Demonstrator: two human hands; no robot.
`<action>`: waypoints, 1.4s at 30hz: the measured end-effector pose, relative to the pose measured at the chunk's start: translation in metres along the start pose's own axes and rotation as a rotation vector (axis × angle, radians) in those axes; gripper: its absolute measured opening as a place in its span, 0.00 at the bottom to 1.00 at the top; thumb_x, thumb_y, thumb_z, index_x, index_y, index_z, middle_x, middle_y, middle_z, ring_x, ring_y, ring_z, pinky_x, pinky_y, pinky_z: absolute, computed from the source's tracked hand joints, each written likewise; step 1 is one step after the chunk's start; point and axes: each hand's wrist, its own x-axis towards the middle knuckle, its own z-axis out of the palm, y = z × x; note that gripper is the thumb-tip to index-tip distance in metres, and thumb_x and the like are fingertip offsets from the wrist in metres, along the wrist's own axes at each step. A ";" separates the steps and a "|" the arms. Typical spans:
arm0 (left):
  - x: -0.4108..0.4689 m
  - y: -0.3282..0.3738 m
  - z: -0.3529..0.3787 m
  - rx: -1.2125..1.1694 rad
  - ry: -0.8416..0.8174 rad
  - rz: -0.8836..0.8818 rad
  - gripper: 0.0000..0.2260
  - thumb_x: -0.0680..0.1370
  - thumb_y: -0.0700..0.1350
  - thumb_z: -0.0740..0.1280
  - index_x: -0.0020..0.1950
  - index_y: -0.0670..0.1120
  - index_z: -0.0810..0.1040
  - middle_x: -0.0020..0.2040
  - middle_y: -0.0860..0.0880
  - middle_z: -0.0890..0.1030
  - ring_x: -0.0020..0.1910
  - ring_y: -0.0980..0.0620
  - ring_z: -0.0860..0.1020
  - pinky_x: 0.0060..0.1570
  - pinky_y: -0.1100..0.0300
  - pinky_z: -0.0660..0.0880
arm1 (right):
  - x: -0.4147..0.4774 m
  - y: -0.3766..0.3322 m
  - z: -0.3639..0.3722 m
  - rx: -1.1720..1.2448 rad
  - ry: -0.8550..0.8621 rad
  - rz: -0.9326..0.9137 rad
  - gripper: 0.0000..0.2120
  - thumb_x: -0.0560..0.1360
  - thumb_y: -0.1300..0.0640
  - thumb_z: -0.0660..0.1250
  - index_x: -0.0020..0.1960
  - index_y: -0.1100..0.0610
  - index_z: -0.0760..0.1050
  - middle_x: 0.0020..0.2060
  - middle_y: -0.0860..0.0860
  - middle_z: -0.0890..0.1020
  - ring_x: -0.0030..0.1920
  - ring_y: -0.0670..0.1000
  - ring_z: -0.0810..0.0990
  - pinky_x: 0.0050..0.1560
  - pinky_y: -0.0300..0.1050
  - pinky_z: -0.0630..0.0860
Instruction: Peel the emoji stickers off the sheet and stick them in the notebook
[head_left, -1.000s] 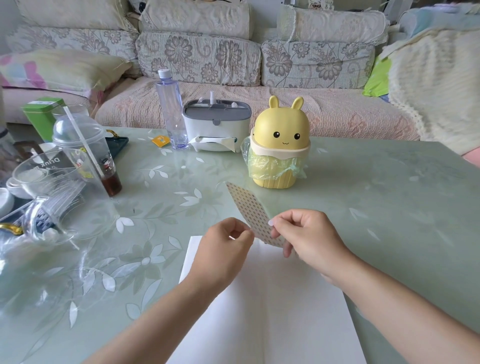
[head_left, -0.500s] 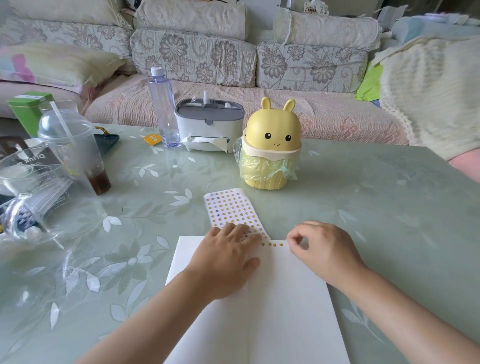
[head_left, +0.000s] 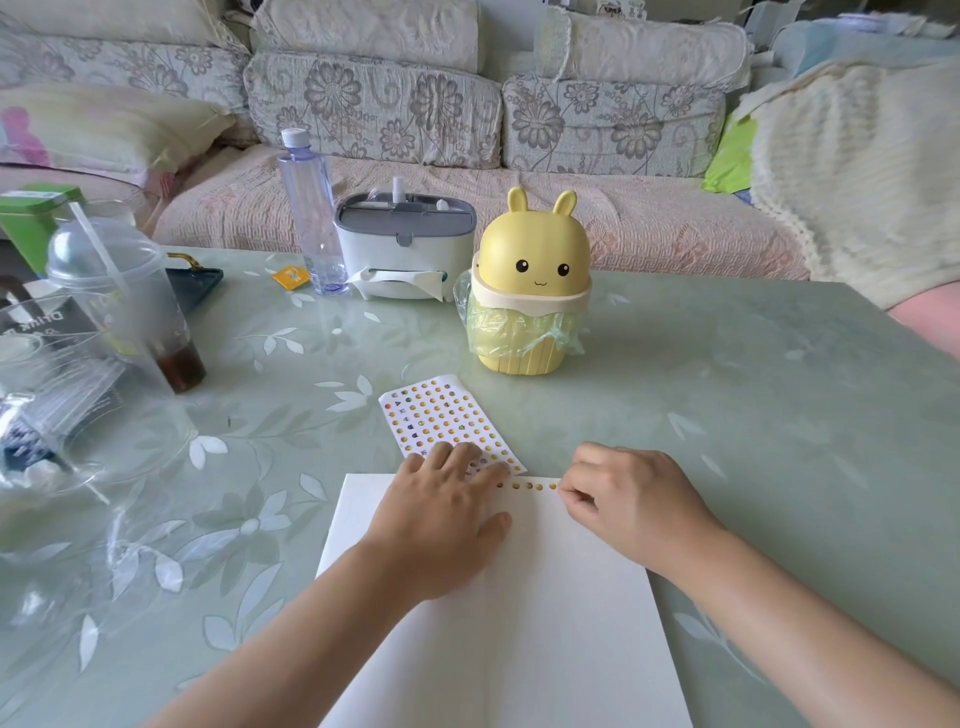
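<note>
The emoji sticker sheet lies flat on the green table, just beyond the white notebook page. My left hand lies flat with straight fingers, pressing the sheet's near end and the page's top edge. A short row of yellow emoji stickers runs along the page's top edge. My right hand has its fingers curled, with thumb and fingertip pinched together at the right end of that row. I cannot see whether a sticker sits under the fingertips.
A yellow bunny-shaped bin with a plastic liner stands behind the sheet. A tissue box and a clear bottle are further back. Plastic cups and clear packaging crowd the left. A sofa runs behind the table.
The sticker sheet was held up in both hands and now lies flat on the table under my left hand. My right hand dropped to the page's top edge, at the sticker row.
</note>
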 end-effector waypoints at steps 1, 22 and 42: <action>0.000 0.000 0.000 -0.001 0.000 0.000 0.38 0.70 0.65 0.35 0.77 0.60 0.61 0.74 0.53 0.65 0.71 0.49 0.63 0.68 0.53 0.62 | 0.000 0.000 -0.001 0.017 -0.033 0.010 0.12 0.72 0.54 0.64 0.30 0.52 0.71 0.30 0.48 0.69 0.24 0.52 0.67 0.24 0.39 0.61; -0.002 0.003 -0.001 -0.001 -0.021 -0.030 0.40 0.68 0.66 0.31 0.78 0.60 0.57 0.77 0.53 0.61 0.73 0.49 0.61 0.70 0.54 0.61 | -0.023 -0.005 -0.021 0.018 -0.243 0.067 0.20 0.71 0.52 0.58 0.56 0.44 0.83 0.41 0.45 0.74 0.35 0.49 0.75 0.28 0.40 0.65; 0.004 0.005 -0.010 -0.155 0.076 -0.114 0.20 0.83 0.52 0.57 0.75 0.62 0.67 0.68 0.56 0.73 0.66 0.51 0.68 0.61 0.56 0.67 | -0.014 -0.012 -0.030 0.084 -0.185 0.239 0.13 0.75 0.48 0.60 0.53 0.46 0.81 0.47 0.43 0.78 0.39 0.49 0.79 0.36 0.42 0.67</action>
